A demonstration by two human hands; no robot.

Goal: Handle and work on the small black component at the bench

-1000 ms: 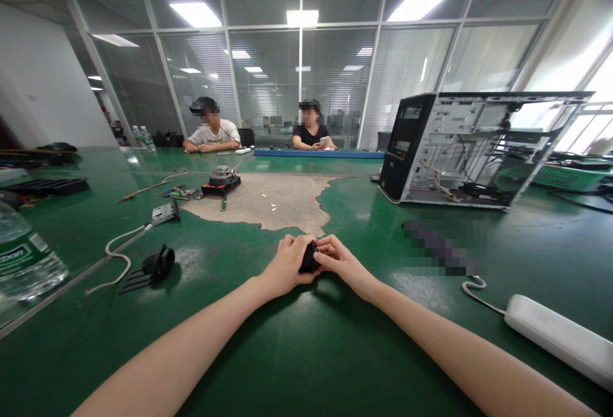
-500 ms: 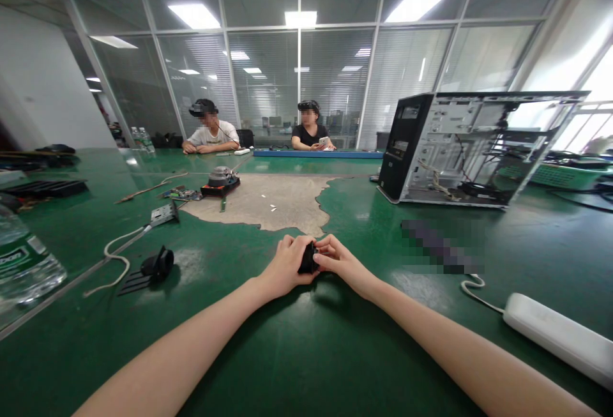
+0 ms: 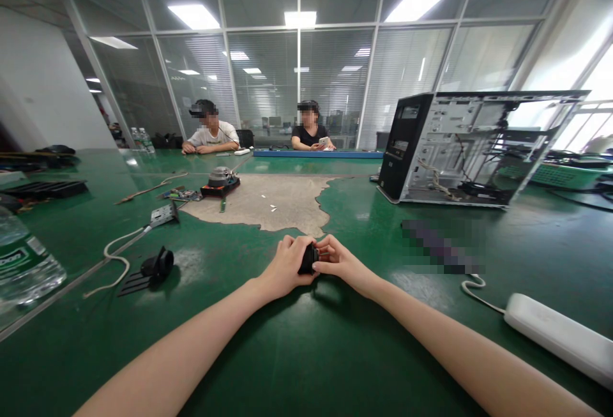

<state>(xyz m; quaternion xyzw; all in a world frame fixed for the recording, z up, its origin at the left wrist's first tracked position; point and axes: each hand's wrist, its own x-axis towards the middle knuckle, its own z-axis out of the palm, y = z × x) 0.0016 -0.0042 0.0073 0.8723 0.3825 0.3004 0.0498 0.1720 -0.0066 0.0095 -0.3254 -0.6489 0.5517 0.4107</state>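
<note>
My left hand (image 3: 288,265) is wrapped round a small black part (image 3: 308,260), just above the green tabletop (image 3: 297,347). From the right, my right hand (image 3: 339,257) pinches the same part between thumb and fingertips. Fingers cover most of it, so its exact kind is not visible. To the left lies a black plastic piece (image 3: 158,265) with a round collar and several flat prongs.
An open computer case (image 3: 412,142) stands at the right, near a white power strip (image 3: 555,334). At far left is a water bottle (image 3: 29,260). A metal bracket (image 3: 164,213) and a heatsink fan (image 3: 220,179) lie left of centre. Two people sit across the table.
The thumb and fingers of my right hand have shifted slightly on the black part. My left hand keeps the same hold.
</note>
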